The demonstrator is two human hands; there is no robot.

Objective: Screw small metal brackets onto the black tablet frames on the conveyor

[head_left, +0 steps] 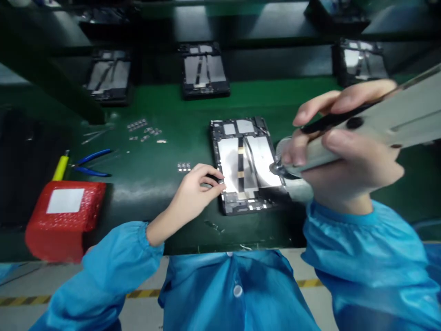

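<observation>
An opened tablet (pixel 263 161) with two silvery battery panels and black ribbon cables lies on the green bench. My left hand (pixel 193 191) is at its left edge, thumb and forefinger pinched close together; whatever is between the tips is too small to make out. Wrapped in my right hand (pixel 347 170) is a pale grey electric screwdriver (pixel 409 115) with a black lever, tilted so that its metal nose points at the tablet's right side. Whether the tip touches the tablet I cannot tell. Small metal pieces (pixel 183 167) lie just left of the tablet.
Blue-handled pliers (pixel 91 163), a yellow-handled tool (pixel 61 166) and a red bubble-wrap pouch (pixel 65 220) with a white label are at left. Tweezers (pixel 94 134) and scattered small parts (pixel 144 131) lie behind. Another opened tablet (pixel 205 71) stands in the back row among others.
</observation>
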